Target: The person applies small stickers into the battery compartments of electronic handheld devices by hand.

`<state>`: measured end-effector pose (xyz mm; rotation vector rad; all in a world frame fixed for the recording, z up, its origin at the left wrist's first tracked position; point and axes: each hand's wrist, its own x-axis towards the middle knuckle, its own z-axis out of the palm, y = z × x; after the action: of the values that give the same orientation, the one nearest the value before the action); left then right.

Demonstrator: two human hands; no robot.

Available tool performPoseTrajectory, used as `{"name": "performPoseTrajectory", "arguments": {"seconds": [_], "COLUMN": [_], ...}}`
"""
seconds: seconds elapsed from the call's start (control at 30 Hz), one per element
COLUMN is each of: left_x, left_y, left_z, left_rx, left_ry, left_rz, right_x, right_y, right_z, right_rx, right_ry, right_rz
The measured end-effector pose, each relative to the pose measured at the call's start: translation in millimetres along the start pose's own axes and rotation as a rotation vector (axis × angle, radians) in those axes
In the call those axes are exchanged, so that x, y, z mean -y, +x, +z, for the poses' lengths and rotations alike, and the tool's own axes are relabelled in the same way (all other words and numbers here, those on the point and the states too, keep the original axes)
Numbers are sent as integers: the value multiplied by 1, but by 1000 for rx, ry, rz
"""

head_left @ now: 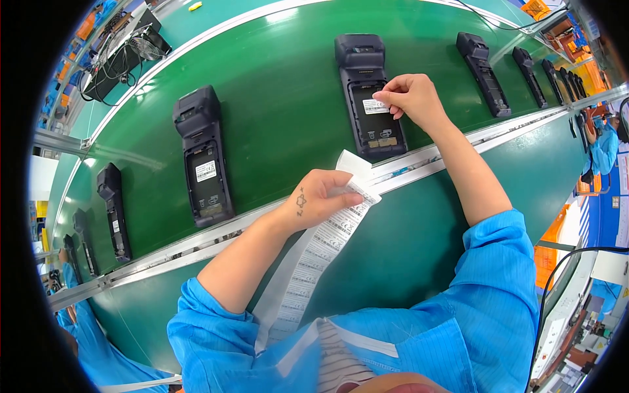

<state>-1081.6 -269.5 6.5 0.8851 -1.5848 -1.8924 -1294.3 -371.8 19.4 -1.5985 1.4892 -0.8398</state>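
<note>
My left hand (324,200) is closed on a long strip of white printed labels (316,252), thumb on top. The strip hangs down toward my chest, and its upper end curls beyond my fingers. My right hand (414,99) is over a dark handheld terminal (359,59) that lies face down on the green belt. Its thumb and forefinger are pinched at the right edge of a white label (373,107) in the terminal's open battery bay. Whether the label is fully stuck down cannot be told.
Another terminal (204,154), with a label in its bay, lies to the left, and more lie beyond it. On the right is a terminal (483,75) with several others farther along. A metal rail (262,219) edges the belt (282,98). A black box with cables (124,56) stands far left.
</note>
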Motion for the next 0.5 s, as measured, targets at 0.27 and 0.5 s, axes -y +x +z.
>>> {"name": "performPoseTrajectory", "arguments": {"seconds": [0.27,0.5], "left_x": [1,-1], "left_y": [7,14], "left_z": [3,6], "left_rx": [19,46], "left_ry": [-14,-12], "left_rz": [-25,-42], "right_x": [1,6], "right_y": [2,3], "right_z": [-1,2], "right_rx": [27,45], "right_ry": [-20,-118], "right_rz": [4,29]}}
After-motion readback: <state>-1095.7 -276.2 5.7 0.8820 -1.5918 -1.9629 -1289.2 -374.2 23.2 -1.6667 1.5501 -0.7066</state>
